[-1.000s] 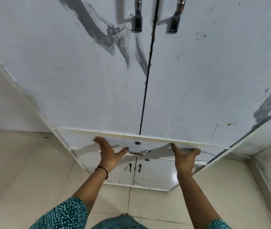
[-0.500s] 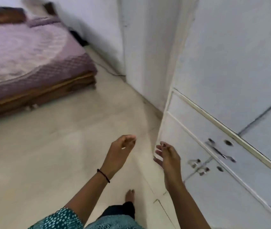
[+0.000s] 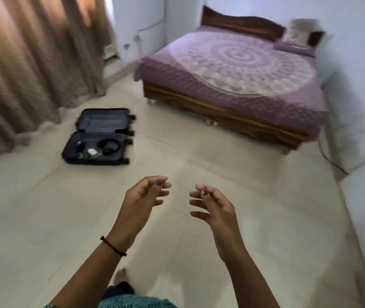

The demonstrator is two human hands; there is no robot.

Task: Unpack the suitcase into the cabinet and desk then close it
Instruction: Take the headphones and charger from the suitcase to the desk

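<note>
Suitcase (image 3: pixel 98 136) lies open on the floor (image 3: pixel 43 207) near the curtain (image 3: pixel 21 52) (headphones (image 3: pixel 108 147) inside). Left hand (image 3: pixel 142 196) and right hand (image 3: pixel 213 206) hover, fingers loosely curled, grasping nothing.

One suitcase (image 3: pixel 103 121), one bed (image 3: pixel 232 70), two hands (image 3: pixel 142 196) (image 3: pixel 213 207)
</note>
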